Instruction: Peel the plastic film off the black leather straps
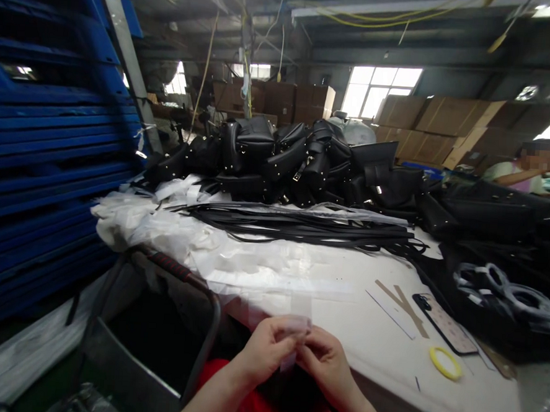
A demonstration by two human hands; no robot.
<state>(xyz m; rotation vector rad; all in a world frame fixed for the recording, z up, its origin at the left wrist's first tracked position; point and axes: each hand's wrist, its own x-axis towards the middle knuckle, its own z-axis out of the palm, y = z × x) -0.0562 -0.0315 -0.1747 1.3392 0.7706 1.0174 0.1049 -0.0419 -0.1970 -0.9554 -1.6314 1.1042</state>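
Observation:
Both hands meet at the near edge of the table, fingers pinched together. My left hand [266, 345] grips a thin, see-through piece of plastic film [301, 304], part of which stands up above the fingers and part hangs below. My right hand [325, 358] pinches the same film from the other side, its fingertips touching the left ones. Whether the film is a bag or a flat strip I cannot tell. Just beyond, a heap of white plastic sleeves [162, 227] spreads over the left part of the table. Behind it lies a bundle of long black straps [296, 227].
Black bags [278, 156] are piled along the back. On the table's right are a phone [449, 325], a yellow tape ring [445, 364] and brown strips [406, 307]. A metal chair [154, 360] and blue pallets [48, 173] stand left. A person [524, 171] is at far right.

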